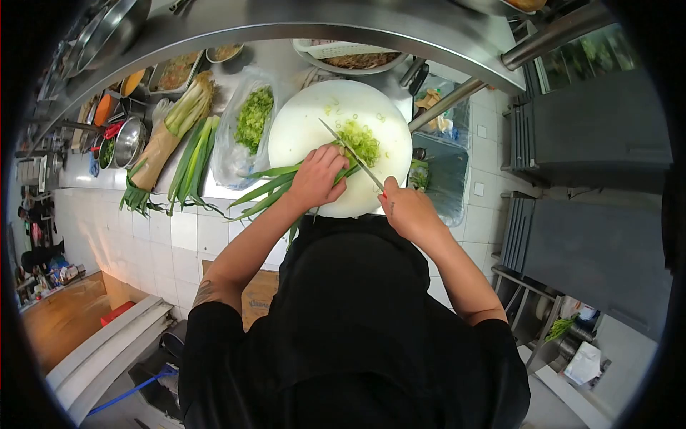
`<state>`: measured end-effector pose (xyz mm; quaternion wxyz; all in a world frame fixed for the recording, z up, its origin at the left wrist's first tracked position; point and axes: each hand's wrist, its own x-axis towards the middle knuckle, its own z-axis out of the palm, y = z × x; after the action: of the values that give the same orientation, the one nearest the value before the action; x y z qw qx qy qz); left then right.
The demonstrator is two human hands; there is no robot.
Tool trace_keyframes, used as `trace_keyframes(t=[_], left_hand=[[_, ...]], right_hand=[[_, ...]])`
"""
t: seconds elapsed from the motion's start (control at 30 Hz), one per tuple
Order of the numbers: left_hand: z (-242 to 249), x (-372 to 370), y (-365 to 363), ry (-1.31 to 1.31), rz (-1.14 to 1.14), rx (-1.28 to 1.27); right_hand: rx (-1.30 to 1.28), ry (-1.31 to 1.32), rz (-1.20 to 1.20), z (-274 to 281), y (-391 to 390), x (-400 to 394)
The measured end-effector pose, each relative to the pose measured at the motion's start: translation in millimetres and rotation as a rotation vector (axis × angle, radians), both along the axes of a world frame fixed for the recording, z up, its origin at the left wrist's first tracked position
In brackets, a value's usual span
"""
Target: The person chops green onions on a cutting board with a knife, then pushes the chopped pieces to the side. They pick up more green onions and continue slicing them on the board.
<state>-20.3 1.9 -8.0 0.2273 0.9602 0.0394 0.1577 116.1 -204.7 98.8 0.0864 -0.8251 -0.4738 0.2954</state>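
My right hand (409, 209) is closed round the knife (366, 168); my left hand (319, 175) pins scallions (270, 187) on the round board (293, 136), beside cut rings (359, 143). Best: fingertips tucked, slices even.

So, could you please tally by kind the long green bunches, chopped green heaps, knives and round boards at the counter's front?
Bunches: 3 (wrapped bunch, loose bunch, held bunch)
Chopped heaps: 2 (board heap, bagged heap)
Knives: 1 (knife)
Round boards: 1 (white board)
Total: 7
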Motion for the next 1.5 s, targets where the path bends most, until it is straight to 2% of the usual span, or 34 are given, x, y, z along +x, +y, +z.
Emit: trace_keyframes(t=[0.17,0.33,0.4,0.5,0.57,0.67,0.83,1.03,1.1,1.17,1.27,1.43,1.5], left_hand=[[1,2,1,-0.090,-0.013,-0.006],[-3,2,1,-0.043,-0.007,0.011],[-2,0,0,-0.047,0.000,0.008],[1,1,0,-0.054,-0.009,0.011],[0,1,1,-0.077,0.002,-0.015],[-6,0,1,-0.108,0.001,-0.010],[5,-2,-1,-0.051,0.013,0.029],[5,-2,-2,-0.030,0.029,0.040],[4,-2,-2,-0.034,0.031,0.030],[3,-2,-1,-0.026,0.031,0.001],[-1,-2,0,-0.040,0.029,-0.014],[-3,-2,0,-0.054,0.030,-0.013],[-3,-3,-1,-0.060,0.038,-0.011]], right_hand=[[0.105,-0.048,-0.021,-79,28,9],[0.050,-0.004,-0.003,-5,8,6],[0.026,0.027,0.011,-3,4,3],[0.022,-0.015,-0.028,-51,10,1],[0.172,-0.029,-0.061,-90,23,10],[0.117,-0.033,-0.064,-59,30,15],[0.130,-0.053,0.012,-16,-1,5],[0.062,-0.075,0.048,10,-17,-3],[0.041,-0.067,0.032,0,-11,-5],[0.087,-0.051,-0.020,-47,7,-3],[0.107,-0.061,-0.019,-83,30,6],[0.053,-0.039,0.016,-9,3,4],[0.019,-0.024,0.025,-4,-1,2]])
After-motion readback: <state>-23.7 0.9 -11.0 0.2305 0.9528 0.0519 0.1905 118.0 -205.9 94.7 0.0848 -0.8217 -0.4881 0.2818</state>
